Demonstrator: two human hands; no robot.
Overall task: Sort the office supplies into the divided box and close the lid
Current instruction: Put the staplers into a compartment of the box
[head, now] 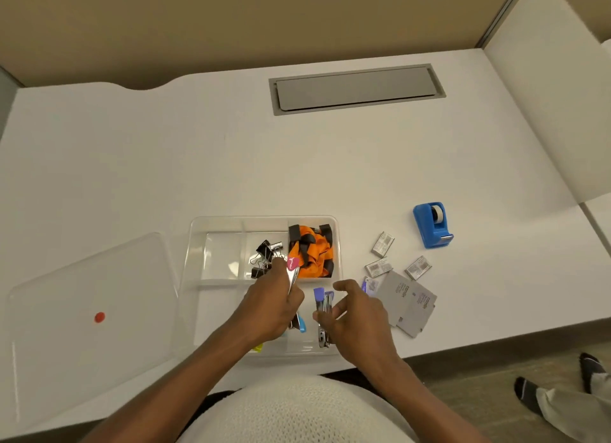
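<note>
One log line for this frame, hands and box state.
left hand: holds pink stapler | right hand: holds purple stapler | divided box: open | lid: on desk

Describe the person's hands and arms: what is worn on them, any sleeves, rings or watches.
Both arms are bare up to the bottom edge of the picture: no sleeves, gloves or watch show. The left hand and right hand carry no ring or bracelet that I can make out. A white knitted garment covers the torso.

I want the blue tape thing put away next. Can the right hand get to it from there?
Probably yes. The tape dispenser stands alone on the desk, with nothing in the way. But the right hand is holding a purple stapler, so it must let go first.
</note>
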